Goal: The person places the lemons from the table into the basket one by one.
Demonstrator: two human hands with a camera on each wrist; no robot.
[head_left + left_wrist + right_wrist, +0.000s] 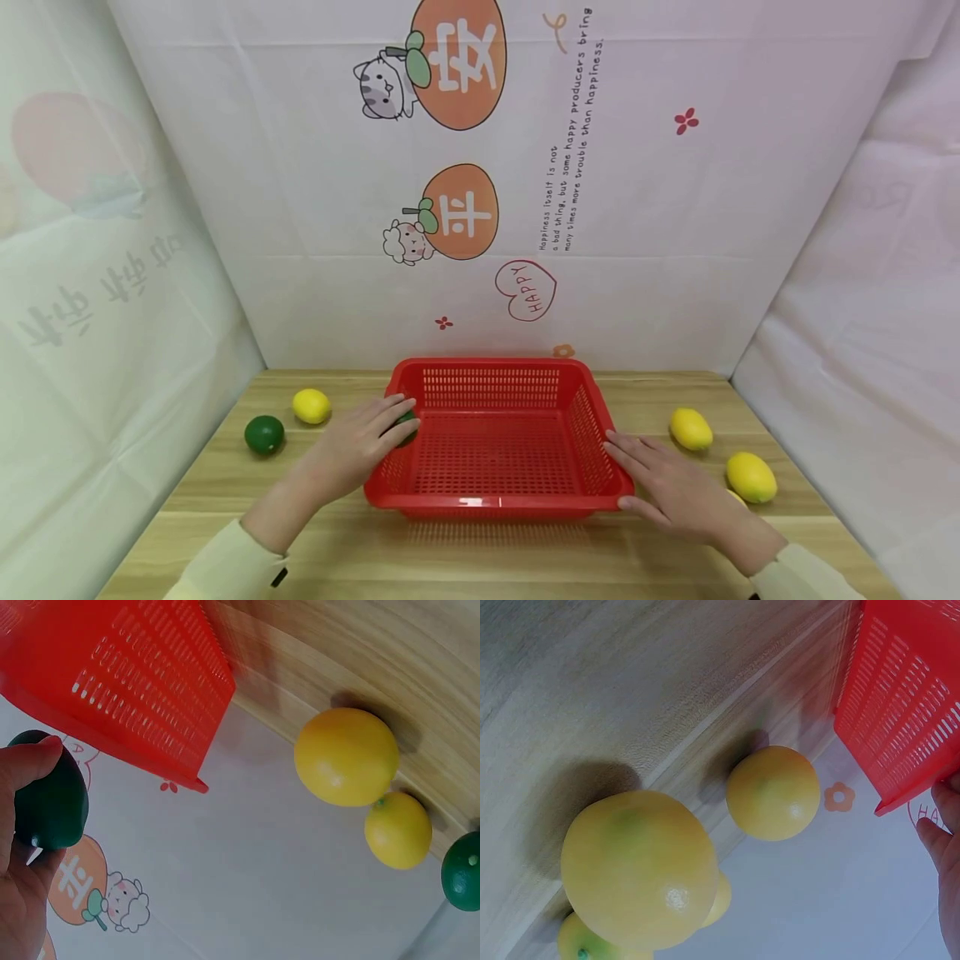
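My left hand (356, 446) holds a dark green lime (52, 796) at the left rim of a red plastic basket (495, 502). In the left wrist view, the thumb lies across the near side of the lime and fingers support it from below. The lime is mostly covered by the fingers in the head view. My right hand (675, 487) rests on the basket's right rim, its fingers fairly straight along the edge and the thumb at the front corner. The basket's mesh floor shows no fruit on it.
Left of the basket lie a yellow lemon (311, 406) and another dark green lime (264, 435); the left wrist view shows one more lemon (346, 756). Several lemons lie on the right, including one (691, 429) near the back. White printed cloth (637, 292) walls the wooden table (487, 571).
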